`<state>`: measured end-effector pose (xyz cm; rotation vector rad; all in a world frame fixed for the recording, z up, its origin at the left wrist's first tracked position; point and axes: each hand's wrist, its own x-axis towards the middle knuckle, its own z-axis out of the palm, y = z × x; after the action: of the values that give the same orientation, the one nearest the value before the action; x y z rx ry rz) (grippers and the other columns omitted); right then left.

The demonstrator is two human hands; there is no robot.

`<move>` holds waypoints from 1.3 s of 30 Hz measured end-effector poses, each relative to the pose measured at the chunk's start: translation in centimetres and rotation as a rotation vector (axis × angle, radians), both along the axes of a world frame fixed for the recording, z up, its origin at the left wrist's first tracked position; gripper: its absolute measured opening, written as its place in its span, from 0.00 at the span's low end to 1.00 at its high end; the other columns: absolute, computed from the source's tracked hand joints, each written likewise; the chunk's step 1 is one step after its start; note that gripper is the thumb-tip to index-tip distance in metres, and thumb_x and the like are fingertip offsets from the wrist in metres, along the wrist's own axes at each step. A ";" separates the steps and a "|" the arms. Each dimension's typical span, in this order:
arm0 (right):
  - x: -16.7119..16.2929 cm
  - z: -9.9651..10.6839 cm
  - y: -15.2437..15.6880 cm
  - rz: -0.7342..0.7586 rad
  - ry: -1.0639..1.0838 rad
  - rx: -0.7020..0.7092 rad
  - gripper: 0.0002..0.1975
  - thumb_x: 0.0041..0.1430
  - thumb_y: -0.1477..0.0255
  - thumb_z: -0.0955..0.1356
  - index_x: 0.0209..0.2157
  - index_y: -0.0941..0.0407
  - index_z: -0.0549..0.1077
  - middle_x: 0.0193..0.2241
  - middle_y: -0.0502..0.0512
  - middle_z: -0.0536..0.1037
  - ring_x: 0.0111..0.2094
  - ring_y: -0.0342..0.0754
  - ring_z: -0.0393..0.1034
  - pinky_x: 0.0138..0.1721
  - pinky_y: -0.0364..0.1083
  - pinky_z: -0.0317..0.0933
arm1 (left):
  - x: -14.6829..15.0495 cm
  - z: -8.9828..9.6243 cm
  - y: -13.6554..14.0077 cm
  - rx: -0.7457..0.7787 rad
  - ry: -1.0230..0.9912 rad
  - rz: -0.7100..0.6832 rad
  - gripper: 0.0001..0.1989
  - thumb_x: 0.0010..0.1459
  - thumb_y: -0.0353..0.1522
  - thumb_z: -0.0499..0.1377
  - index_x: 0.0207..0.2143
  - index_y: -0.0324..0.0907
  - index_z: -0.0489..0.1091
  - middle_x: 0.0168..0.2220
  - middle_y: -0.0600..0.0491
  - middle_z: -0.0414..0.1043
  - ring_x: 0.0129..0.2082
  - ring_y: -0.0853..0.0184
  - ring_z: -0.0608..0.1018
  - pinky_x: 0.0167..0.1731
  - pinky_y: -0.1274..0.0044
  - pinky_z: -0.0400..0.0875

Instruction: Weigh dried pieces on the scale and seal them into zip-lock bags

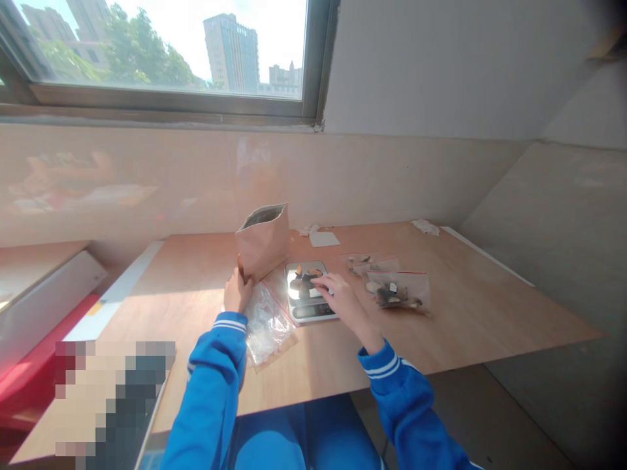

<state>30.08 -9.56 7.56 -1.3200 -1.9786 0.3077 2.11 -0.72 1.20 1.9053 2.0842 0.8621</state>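
Left hand point(237, 292) gripping the paper bag point(262, 240), right hand point(341, 297) loosely spread over the scale point(307, 292), its pieces blurred, filled pouches point(399, 289) toward the worktop's point(480, 307) right edge

Just right of the fingers point(324, 282) there's a clear zip bag point(402, 292) with dark and pale bits in it, and a second bag point(370, 262) sits a little beyond that one. Further back from the fingers are a white paper slip point(324, 239) and a crumpled tissue point(425, 226) near the wall. It's all on a plywood tabletop point(490, 313). Way off left is a white board strip point(117, 290), and up top a window point(161, 46) shows towers and trees.
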 end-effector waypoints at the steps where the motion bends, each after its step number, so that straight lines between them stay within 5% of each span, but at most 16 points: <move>1: 0.6 -0.2 0.3 -0.015 -0.027 0.008 0.13 0.62 0.78 0.62 0.43 0.53 0.75 0.41 0.56 0.76 0.45 0.50 0.69 0.48 0.50 0.64 | 0.0 0.0 0.0 -0.002 0.001 0.004 0.21 0.59 0.38 0.51 0.53 0.39 0.61 0.47 0.41 0.73 0.46 0.53 0.76 0.43 0.68 0.69; 9: 0.9 -0.8 1.4 -0.040 0.056 0.020 0.19 0.60 0.81 0.60 0.49 0.54 0.72 0.46 0.57 0.74 0.48 0.49 0.69 0.50 0.50 0.64 | -0.2 -0.3 0.2 0.018 -0.029 -0.010 0.26 0.59 0.38 0.52 0.58 0.39 0.57 0.46 0.40 0.73 0.46 0.52 0.76 0.44 0.66 0.69; 13: -0.1 2.9 0.0 -0.035 0.193 0.132 0.17 0.62 0.79 0.59 0.48 0.53 0.72 0.46 0.57 0.73 0.49 0.48 0.68 0.52 0.49 0.63 | -0.4 -0.4 0.3 0.046 -0.129 -0.028 0.26 0.58 0.36 0.54 0.58 0.40 0.58 0.48 0.42 0.73 0.47 0.53 0.76 0.45 0.67 0.69; 19: -2.4 8.3 -1.1 0.206 0.161 0.219 0.16 0.66 0.76 0.58 0.49 0.51 0.71 0.47 0.55 0.73 0.52 0.48 0.66 0.54 0.50 0.62 | -0.5 -0.6 0.3 0.169 -0.308 -0.132 0.14 0.54 0.30 0.54 0.44 0.40 0.65 0.41 0.47 0.75 0.42 0.59 0.76 0.43 0.70 0.69; 32: -5.9 9.2 1.3 0.399 -0.138 0.032 0.13 0.62 0.81 0.60 0.38 0.57 0.74 0.37 0.55 0.78 0.39 0.47 0.72 0.42 0.45 0.65 | -0.6 -1.0 0.4 0.230 -0.308 -0.147 0.15 0.50 0.27 0.52 0.43 0.40 0.64 0.37 0.49 0.74 0.39 0.61 0.76 0.42 0.72 0.68; 35: -6.3 10.2 1.1 0.431 -0.069 0.148 0.13 0.60 0.83 0.60 0.35 0.57 0.74 0.35 0.54 0.76 0.38 0.46 0.70 0.41 0.44 0.64 | -0.6 -0.9 0.4 0.233 -0.303 -0.153 0.16 0.49 0.26 0.51 0.43 0.40 0.65 0.39 0.49 0.74 0.40 0.61 0.76 0.42 0.72 0.68; 39: -6.3 10.2 1.4 0.266 -0.079 0.284 0.14 0.61 0.82 0.58 0.37 0.57 0.73 0.38 0.57 0.75 0.45 0.50 0.66 0.48 0.48 0.62 | -0.6 -0.9 0.4 0.248 -0.266 -0.140 0.18 0.49 0.25 0.49 0.44 0.39 0.65 0.42 0.47 0.73 0.43 0.60 0.75 0.44 0.71 0.68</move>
<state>23.74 -8.18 17.78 -0.9038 -2.1746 0.0930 1.49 -0.32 0.27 1.8999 1.7364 1.3100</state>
